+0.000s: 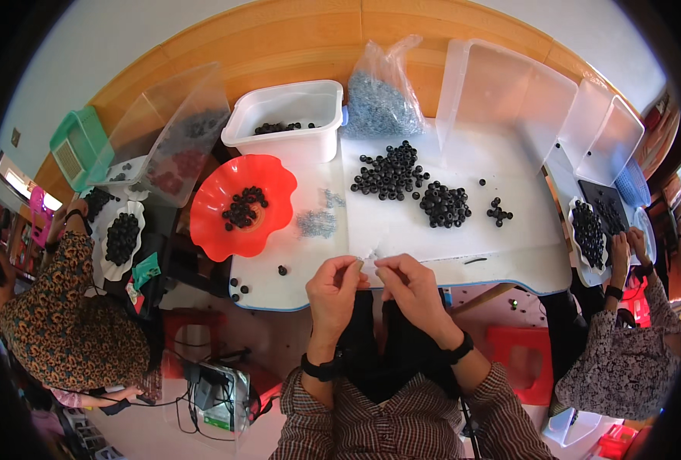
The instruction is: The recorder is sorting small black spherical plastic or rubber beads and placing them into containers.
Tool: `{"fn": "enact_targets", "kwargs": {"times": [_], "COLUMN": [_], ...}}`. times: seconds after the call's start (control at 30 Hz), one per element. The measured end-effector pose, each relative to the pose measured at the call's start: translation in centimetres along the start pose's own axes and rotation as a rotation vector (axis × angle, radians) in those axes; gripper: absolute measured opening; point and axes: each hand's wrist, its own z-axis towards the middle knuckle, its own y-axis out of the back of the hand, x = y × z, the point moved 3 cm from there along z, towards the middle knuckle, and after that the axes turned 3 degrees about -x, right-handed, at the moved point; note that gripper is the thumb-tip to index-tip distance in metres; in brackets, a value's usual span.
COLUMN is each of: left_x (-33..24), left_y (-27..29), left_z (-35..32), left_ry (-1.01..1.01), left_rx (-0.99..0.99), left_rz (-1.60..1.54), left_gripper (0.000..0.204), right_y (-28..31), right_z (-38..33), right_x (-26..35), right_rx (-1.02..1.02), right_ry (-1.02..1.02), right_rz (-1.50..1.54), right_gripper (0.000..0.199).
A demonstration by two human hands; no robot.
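Over the front edge of the white table, my left hand (333,295) and my right hand (413,287) are close together. Each has its thumb and fingertips pinched; what lies between them is too small to make out. Beyond my hands, black round bead-like pieces (390,172) lie in a heap, with a second heap (445,205) beside it and a small cluster (498,213) farther right. To the left lies a small pile of thin blue-grey bits (316,224). A red wavy-rimmed bowl (275,222) holds more black pieces.
Behind stand a white tub (287,143), a clear bag of blue-grey bits (383,107) and translucent plastic bins (505,92). A short dark strip (475,261) lies near the front edge. People sit on both sides; a person's hands (628,247) work at the right. Red stools (521,364) stand below.
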Motion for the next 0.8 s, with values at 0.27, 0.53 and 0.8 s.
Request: {"fn": "enact_targets", "kwargs": {"times": [0.27,0.53,0.8], "left_x": [0.1,-0.3,-0.8], "left_y": [-1.6,-2.2,-2.9], "left_z": [-0.9,-0.8,-0.7], "left_ry": [-0.433,-0.365,-0.353], "left_rx": [0.006,0.102,0.144], "left_rz": [0.395,0.307,0.280], "left_gripper": [0.008,0.013,0.012], "right_y": [0.1,1.2,2.0], "right_z": [1.7,1.6,1.6], "right_x": [-1.0,-2.7,-3.3], "right_rx": [0.054,0.150,0.137], "right_ry": [-0.238,-0.396,-0.536], "right_rz": [0.137,0.348,0.497], "right_gripper": [0.024,0.019,0.018]}}
